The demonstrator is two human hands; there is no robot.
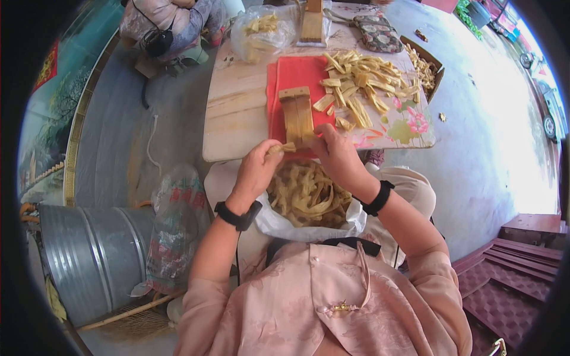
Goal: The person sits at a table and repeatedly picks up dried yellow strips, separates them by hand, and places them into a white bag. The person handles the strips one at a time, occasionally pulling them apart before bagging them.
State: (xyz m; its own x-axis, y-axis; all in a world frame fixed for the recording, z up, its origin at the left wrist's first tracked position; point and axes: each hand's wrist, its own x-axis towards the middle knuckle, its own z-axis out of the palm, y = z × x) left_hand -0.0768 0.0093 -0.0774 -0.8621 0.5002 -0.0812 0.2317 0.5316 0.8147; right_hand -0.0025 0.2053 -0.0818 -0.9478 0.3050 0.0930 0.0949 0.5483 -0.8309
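Observation:
My left hand (pixel 260 167) pinches a short pale-yellow dried strip (pixel 281 148) between thumb and fingers, just in front of the table edge. My right hand (pixel 334 153) is at the near end of a curved wooden block (pixel 295 111), fingers bent. Whether it grips the block or a strip is not clear. The block lies on a red cloth (pixel 276 107) on the table. Below both hands, on my lap, a white plastic bag (pixel 307 232) stands open, full of curly yellowish strips (pixel 311 191).
Loose flat strips (pixel 360 80) are heaped on the table (pixel 236 107). Behind are a clear bag (pixel 262 33), another wooden block (pixel 311 29) and a patterned pouch (pixel 378 33). A box of pieces (pixel 425 66) adjoins the right edge. A metal tub (pixel 95 258) lies left; a person (pixel 173 26) sits far left.

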